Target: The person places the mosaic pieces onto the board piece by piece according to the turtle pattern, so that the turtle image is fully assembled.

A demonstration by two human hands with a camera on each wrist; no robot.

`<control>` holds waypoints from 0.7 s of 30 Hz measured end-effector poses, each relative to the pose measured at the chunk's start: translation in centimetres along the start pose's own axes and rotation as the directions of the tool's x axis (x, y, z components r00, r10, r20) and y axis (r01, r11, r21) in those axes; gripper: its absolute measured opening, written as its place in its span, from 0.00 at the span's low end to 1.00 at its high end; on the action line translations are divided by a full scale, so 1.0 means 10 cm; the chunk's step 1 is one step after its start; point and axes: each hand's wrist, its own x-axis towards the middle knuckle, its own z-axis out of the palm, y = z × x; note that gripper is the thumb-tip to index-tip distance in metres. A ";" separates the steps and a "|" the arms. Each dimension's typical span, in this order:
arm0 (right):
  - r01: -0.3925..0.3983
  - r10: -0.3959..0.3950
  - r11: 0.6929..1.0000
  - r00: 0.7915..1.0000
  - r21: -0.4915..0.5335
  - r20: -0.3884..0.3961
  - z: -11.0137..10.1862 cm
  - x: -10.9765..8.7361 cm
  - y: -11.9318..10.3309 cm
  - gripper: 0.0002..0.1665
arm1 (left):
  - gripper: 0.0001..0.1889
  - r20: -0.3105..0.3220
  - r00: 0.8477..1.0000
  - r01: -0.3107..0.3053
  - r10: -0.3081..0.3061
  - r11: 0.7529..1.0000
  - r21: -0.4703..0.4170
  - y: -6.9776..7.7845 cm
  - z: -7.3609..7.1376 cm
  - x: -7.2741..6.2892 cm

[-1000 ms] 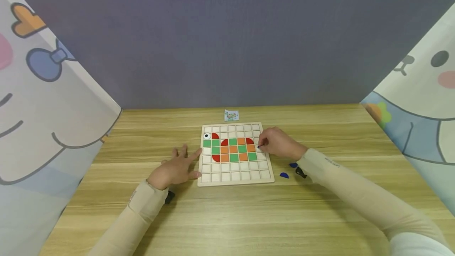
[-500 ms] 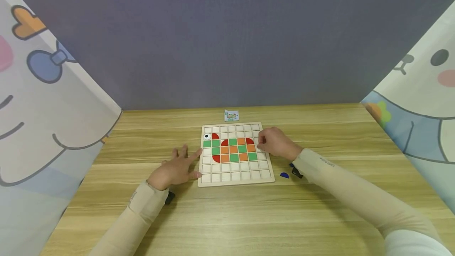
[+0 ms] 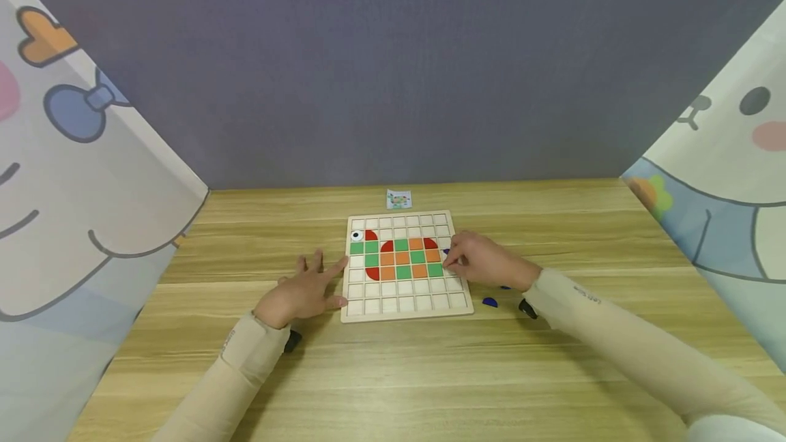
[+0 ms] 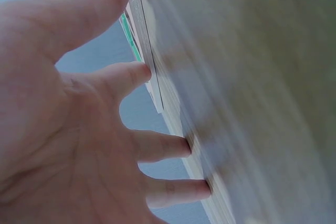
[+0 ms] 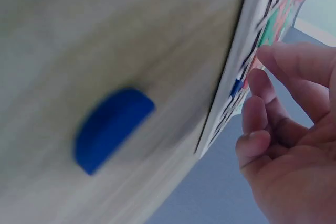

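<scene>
A square wooden grid board [image 3: 406, 305] lies on the table, with green, orange and red pieces and a white eye piece [image 3: 357, 235] set in its cells. My left hand [image 3: 303, 295] rests with spread fingers at the board's left edge, thumb and index finger touching it. Over the right edge hovers my right hand [image 3: 482, 258], fingers loosely bent, with nothing visible between them. A blue piece [image 5: 236, 87] sits in a right-hand cell beside those fingertips. On the table to the right lies a blue half-round piece [image 3: 490, 302]; another blue piece [image 3: 505, 287] is partly hidden by the hand.
Behind the board lies a small picture card [image 3: 399, 199]. A grey partition [image 3: 405, 87] stands along the table's back edge, and cartoon-printed panels [image 3: 104, 189] flank both sides.
The right hand has let go of the blue piece, which now shows in a cell, and has moved slightly toward the near side. The left hand has stayed put.
</scene>
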 end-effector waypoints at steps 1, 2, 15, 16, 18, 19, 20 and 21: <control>0.004 -0.004 1.000 1.000 0.000 0.004 0.01 -0.02 0.00 0.06 | 0.43 0.000 1.000 -0.001 0.001 1.000 -0.003 0.00 0.00 0.00; 0.002 -0.002 1.000 1.000 -0.002 0.005 0.02 -0.04 -0.01 0.06 | 0.43 0.000 1.000 -0.001 0.001 1.000 -0.005 0.00 0.00 0.00; 0.011 -0.011 1.000 0.999 0.011 -0.044 0.08 -0.12 -0.05 0.06 | 0.43 -0.010 1.000 -0.002 0.002 1.000 0.001 -0.01 0.01 0.00; -0.005 0.006 1.000 0.999 0.011 -0.047 0.08 -0.14 -0.05 0.06 | 0.43 -0.010 1.000 -0.002 0.002 1.000 -0.001 -0.01 0.01 0.00; -0.027 0.027 1.000 0.998 0.011 -0.056 0.07 -0.17 -0.05 0.06 | 0.43 -0.008 1.000 -0.004 0.004 1.000 -0.001 -0.01 0.01 -0.01; -0.037 0.038 0.999 0.997 0.010 -0.061 0.07 -0.20 -0.05 0.06 | 0.42 -0.007 1.000 -0.005 0.005 1.000 -0.001 -0.01 0.01 -0.01; -0.044 0.045 0.999 0.997 0.007 -0.064 0.06 -0.23 -0.06 0.06 | 0.42 -0.006 1.000 -0.005 0.005 1.000 -0.001 0.00 0.01 -0.01; -0.046 0.046 0.999 0.997 0.003 -0.066 0.05 -0.26 -0.06 0.07 | 0.42 -0.005 1.000 -0.004 0.004 1.000 0.001 0.00 0.01 -0.01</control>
